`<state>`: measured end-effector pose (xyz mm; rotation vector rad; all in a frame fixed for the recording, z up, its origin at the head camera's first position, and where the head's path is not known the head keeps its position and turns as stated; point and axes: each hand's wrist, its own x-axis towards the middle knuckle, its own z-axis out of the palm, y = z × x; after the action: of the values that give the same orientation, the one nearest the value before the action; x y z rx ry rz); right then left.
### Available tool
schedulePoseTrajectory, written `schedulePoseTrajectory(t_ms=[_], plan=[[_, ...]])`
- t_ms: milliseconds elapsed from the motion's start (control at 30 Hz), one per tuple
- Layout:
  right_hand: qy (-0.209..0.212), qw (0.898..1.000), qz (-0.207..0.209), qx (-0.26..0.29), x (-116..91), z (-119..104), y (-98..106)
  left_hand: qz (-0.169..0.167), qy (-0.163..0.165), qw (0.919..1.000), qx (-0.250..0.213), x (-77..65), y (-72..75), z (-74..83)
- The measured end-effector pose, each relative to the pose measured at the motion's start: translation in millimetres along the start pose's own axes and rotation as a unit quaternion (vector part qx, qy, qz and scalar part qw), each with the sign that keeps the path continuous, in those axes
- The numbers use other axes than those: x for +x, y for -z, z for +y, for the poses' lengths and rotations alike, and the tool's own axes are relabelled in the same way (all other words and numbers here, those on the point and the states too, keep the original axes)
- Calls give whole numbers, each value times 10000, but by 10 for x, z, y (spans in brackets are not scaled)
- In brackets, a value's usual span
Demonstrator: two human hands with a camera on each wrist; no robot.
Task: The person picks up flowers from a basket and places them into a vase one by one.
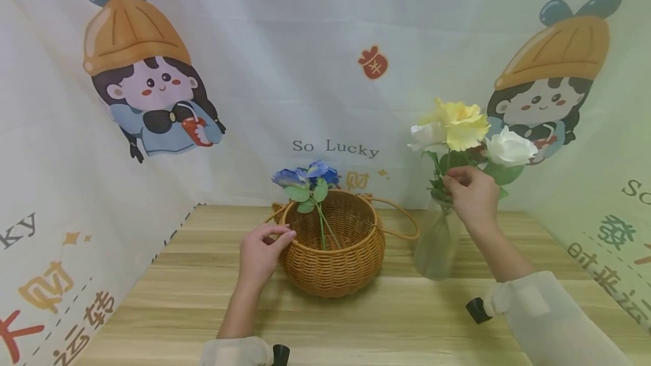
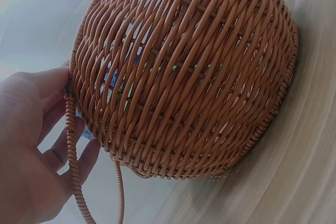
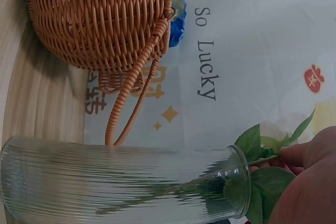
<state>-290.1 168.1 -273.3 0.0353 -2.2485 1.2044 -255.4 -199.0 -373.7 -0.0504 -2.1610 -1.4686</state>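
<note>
A brown wicker basket stands on the table, with blue flowers leaning in it, their heads above the far rim. My left hand pinches the basket's left rim between thumb and fingers, beside one looped handle. To the right is a ribbed glass vase, upright, holding a yellow flower and white flowers. Just above the vase's mouth, my right hand pinches a green stem between thumb and fingers. Which bloom this stem carries I cannot tell.
The wood-grain table reaches back to a printed white cloth that hangs behind and on both sides. The basket's right handle sticks out toward the vase, close to its neck.
</note>
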Motion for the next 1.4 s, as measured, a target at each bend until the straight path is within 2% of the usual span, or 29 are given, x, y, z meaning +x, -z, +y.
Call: schedulePoseTrajectory(t_ms=[433, 667, 833, 933, 1133, 1400], plan=[[126, 9994, 264, 159, -13, 61, -30, 10, -36, 10000, -45, -5, 0, -11], [-112, 9985, 459, 289, -51, 92, -41, -11, 62, 10000, -44, -8, 2, -6], [384, 9957, 833, 103, -160, 125, -51, 16, 48, 10000, -34, -8, -2, -9], [590, 9944, 867, 147, -240, 120, -47, 28, 41, 10000, -27, -7, -5, -3], [686, 9938, 751, 460, -372, 124, -29, 2, 49, 10000, -34, -6, -10, 4], [705, 9931, 737, 574, -497, 198, -11, -2, 60, 10000, 64, -3, -8, -20]])
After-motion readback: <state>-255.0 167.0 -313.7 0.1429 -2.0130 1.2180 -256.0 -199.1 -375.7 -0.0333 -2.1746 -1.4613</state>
